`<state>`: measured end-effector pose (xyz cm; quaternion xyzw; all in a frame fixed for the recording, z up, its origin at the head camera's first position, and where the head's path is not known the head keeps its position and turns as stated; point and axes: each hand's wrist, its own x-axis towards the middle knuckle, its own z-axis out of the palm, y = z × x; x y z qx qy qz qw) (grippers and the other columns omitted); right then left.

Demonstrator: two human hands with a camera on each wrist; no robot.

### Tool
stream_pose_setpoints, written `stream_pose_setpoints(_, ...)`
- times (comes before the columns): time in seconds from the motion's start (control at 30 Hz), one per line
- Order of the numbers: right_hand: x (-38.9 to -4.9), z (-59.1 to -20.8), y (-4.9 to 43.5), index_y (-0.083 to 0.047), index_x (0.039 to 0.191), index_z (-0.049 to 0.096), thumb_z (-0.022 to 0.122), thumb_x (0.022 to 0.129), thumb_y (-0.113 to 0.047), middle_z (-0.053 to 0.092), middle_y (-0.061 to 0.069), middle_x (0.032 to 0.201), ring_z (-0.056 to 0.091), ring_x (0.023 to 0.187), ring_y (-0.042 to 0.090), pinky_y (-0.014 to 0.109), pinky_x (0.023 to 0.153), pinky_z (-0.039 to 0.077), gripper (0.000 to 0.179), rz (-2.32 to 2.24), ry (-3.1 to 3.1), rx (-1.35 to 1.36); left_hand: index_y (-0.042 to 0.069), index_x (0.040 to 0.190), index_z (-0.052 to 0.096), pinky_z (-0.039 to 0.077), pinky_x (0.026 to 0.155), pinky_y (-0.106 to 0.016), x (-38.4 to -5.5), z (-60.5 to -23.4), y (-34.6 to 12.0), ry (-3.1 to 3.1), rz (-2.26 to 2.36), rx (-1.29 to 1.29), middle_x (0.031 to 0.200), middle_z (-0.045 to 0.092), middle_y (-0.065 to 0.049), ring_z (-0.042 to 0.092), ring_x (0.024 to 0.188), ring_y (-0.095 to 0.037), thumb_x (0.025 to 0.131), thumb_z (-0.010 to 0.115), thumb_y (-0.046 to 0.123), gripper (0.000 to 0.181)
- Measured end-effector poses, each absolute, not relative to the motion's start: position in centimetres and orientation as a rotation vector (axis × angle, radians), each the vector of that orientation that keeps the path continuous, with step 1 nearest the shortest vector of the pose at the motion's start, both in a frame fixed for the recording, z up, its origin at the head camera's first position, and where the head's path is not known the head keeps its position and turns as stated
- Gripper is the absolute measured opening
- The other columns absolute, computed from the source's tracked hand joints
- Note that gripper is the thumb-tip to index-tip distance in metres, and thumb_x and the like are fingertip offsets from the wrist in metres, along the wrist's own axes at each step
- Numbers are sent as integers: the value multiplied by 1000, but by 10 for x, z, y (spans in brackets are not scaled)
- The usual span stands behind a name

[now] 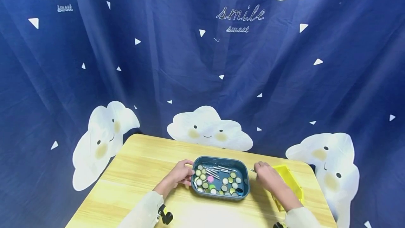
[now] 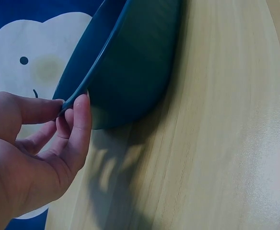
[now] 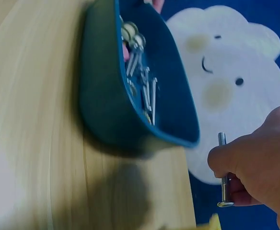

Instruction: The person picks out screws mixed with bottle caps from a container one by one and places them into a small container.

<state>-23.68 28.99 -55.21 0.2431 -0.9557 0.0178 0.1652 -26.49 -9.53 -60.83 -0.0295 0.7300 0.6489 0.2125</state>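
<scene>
1. Right hand [image 3: 257, 165], close to its wrist camera: thumb and fingers closed in a pinch on one metal bolt [image 3: 225, 189].
2. Bolt just right of the dark bin [image 1: 235, 166]; long axis roughly sideways in head view, threaded tip toward bin, flat head away.
3. Bin: loose screws [image 1: 212, 173], round discs [image 1: 224, 188].
4. Left hand [image 2: 39, 163] pinches bin's left rim.
5. Yellow container [image 1: 292, 180] beside right forearm, on wooden table [image 1: 152, 157].
</scene>
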Motion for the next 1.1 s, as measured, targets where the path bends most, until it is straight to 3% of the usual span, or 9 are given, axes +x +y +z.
stream_pose_setpoints(0.23, -228, -554, 327, -7, 78, 55, 72, 69, 8, 52, 4, 71, 53, 64, 19, 35, 53, 51, 24, 110, -2752, 592, -2, 143, 49, 66, 54, -29, -264, -606, -96, 2011, 1804, -80, 90, 63, -13, 58, 62, -11, 91, 58, -2, 52)
stream_pose_setpoints(0.53, -218, -553, 358, 0, 88, 62, 69, 78, 5, 61, 10, 83, 65, 76, 26, 41, 64, 60, 13, 215, -2988, 385, -1, 142, 50, 65, 53, -27, -265, -607, -97, 2011, 1813, -89, 91, 65, -14, 59, 63, -11, 91, 58, -1, 51)
stream_pose_setpoints(0.7, -216, -565, 371, 1, 85, 60, 73, 80, 1, 61, 10, 80, 65, 71, 26, 41, 60, 59, 15, 227, -2997, 346, -1, 143, 49, 65, 52, -27, -265, -607, -97, 2002, 1815, -89, 85, 61, -10, 58, 62, -11, 91, 57, -2, 52)
stream_pose_setpoints(1.1, -219, -586, 382, 0, 82, 59, 65, 88, 2, 56, 12, 72, 61, 66, 28, 43, 55, 55, 9, 182, -3105, 318, 0, 143, 50, 66, 52, -29, -264, -607, -95, 2016, 1809, -94, 86, 61, -11, 58, 61, -11, 90, 59, -1, 53)
